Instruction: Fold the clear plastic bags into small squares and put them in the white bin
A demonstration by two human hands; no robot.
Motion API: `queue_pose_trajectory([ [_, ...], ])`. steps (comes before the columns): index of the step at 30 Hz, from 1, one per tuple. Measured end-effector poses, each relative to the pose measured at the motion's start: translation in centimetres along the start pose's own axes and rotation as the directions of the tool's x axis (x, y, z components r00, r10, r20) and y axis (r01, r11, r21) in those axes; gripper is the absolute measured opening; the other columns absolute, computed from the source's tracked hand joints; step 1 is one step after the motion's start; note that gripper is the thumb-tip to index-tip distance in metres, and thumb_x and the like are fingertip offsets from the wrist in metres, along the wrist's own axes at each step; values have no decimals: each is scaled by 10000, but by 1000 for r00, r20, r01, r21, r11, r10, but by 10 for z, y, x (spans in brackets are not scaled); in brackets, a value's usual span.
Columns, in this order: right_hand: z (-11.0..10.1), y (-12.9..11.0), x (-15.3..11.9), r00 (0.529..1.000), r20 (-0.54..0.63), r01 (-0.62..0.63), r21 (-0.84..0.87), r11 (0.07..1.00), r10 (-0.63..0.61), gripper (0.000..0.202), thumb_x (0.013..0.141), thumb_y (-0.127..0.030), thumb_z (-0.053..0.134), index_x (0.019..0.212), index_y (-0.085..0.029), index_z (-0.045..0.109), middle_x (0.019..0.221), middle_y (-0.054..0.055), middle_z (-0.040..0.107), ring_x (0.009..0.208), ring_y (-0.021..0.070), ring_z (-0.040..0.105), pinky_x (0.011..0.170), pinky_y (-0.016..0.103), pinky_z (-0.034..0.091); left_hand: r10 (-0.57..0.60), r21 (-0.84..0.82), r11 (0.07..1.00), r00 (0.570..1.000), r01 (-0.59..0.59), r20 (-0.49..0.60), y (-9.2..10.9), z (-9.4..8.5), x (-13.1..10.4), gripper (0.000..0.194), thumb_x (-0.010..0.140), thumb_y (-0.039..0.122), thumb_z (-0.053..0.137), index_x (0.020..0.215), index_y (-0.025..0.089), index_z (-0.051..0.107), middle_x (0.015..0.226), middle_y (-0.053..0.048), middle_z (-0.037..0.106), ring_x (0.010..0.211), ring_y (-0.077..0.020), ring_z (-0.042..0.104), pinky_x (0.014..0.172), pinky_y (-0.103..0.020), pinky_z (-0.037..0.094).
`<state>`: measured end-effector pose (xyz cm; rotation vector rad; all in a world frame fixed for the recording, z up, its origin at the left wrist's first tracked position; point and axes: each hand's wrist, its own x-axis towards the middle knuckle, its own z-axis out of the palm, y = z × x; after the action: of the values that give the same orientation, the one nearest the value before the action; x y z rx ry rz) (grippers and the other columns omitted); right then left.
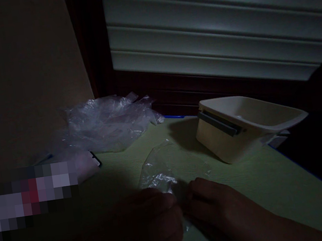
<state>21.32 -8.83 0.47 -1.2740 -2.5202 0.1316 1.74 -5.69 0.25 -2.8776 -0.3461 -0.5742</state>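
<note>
A clear plastic bag [158, 172] lies on the green tabletop, its lower part reaching in between my two hands. My left hand [160, 220], dark in shadow, has its fingers curled together at the bag's near end. Close beside it on the right, my right hand [210, 203] is closed too, its fingertips pinched on the plastic. The two hands are almost touching. Shadow hides the fingertips and exactly where they grip the bag.
A pile of crumpled clear bags [107, 122] rests at the back left. At the right stands an open cream bin [226, 141] with a grey handle. A partly pixelated package [85, 165] lies at left. Behind the green table [248, 188] is a slatted shutter [196, 31].
</note>
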Motion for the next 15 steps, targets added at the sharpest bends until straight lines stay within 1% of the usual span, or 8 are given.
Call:
queue_pose_trajectory([
  [2,0,0,1,1000,-21,22,-4,1000,-22,216,905,-106,458,769,-191,603,733,9,594,651,126,544,537,210,407,1,-13,1000,1000,-1,-31,0,0,0,100,877,255,591,831,170,618,855,-5,638,849,-173,540,798,-326,431],
  [5,0,1,1,996,-64,67,-13,998,-68,229,910,-91,444,760,-178,594,709,6,574,618,118,525,516,208,387,12,-44,999,1000,-13,-29,-3,3,-2,97,862,253,599,845,160,618,895,-10,651,828,-168,548,827,-321,436],
  [9,-1,0,1,995,-47,88,-35,996,-90,182,885,-92,508,748,-163,606,672,2,564,572,115,506,491,214,366,-15,-147,989,1000,14,0,-7,3,-3,118,822,250,637,879,150,612,926,-20,645,849,-176,544,852,-329,436],
  [11,-3,-1,1,997,-33,65,-12,998,-66,171,889,-101,509,774,-176,611,693,1,579,594,120,527,493,211,372,-34,-190,981,999,40,36,-8,2,-3,135,792,246,667,865,151,606,918,-22,632,864,-185,535,865,-342,432],
  [14,-6,-2,2,999,11,-39,69,997,38,174,903,-114,501,786,-190,605,704,-8,600,610,112,559,511,197,397,-49,-213,975,997,60,54,-10,-1,-3,124,773,230,675,790,154,578,862,-18,604,839,-189,520,850,-354,433],
  [15,-7,-3,2,998,35,-57,80,995,55,167,899,-113,511,785,-188,608,708,-5,609,618,113,565,526,199,406,-59,-219,973,997,69,53,-11,-2,-3,130,772,228,672,767,155,563,848,-18,593,829,-191,514,837,-356,436],
])
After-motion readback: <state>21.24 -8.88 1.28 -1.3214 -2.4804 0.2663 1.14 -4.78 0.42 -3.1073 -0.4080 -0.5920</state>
